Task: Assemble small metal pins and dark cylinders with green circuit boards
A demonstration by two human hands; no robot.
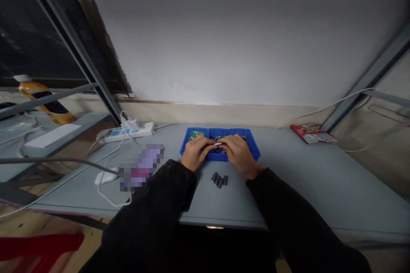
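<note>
My left hand (pixel 196 152) and my right hand (pixel 238 153) meet over a blue compartmented tray (pixel 255 147). Between their fingertips is a small white piece (pixel 218 143), pinched from both sides. Green parts (pixel 196 135) lie in the tray's left compartment. Thin metallic parts, partly hidden by my fingers, are in the middle one. Several dark grey cylinders (pixel 219 180) lie on the grey table just in front of the tray.
A white power strip (pixel 144 130) with plugs and cables is at the back left. Nearer are a blurred-out phone-like object (pixel 145 166) and a white charger (pixel 107 176). A red packet (pixel 313 133) lies at the back right. An orange bottle (pixel 48 101) leans at far left.
</note>
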